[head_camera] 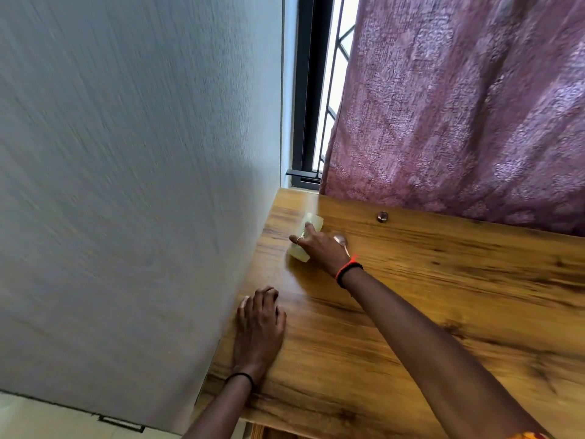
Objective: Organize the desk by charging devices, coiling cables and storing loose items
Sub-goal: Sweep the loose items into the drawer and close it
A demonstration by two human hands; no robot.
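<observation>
A wooden desk [427, 312] fills the lower right of the frame, its left edge running along a pale grey wall [126, 185] that takes up the whole left side. The right hand [319, 248] reaches in from the lower right to the middle of the frame and lies over a pale yellow-green container [311, 220] that sits on the desk close to that left edge, near the far corner. The fingers curl round the container's middle and grip it, so that its ends show above and below the hand; the picture is blurred here and what kind of container it is cannot be told. A ring [299, 239] shows on one finger, and a red and black thread band [348, 269] circles the wrist. Just to the right of the right hand lies a spoon [341, 241], its bowl pointing to the upper left and its handle passing behind the wrist; whether it touches the hand cannot be told. The left hand [261, 324] rests palm down on the desk at the lower middle of the frame, right beside the wall edge, its fingers loosely bent and holding nothing, with a thin black band [240, 377] on the wrist. Further back on the desk, well apart from both hands, a small round metal cap [382, 216] stands just in front of a purple patterned curtain [459, 106] that hangs across the upper right. Between wall and curtain, at the top middle, a strip of dark-framed window [311, 90] shows bright daylight.
</observation>
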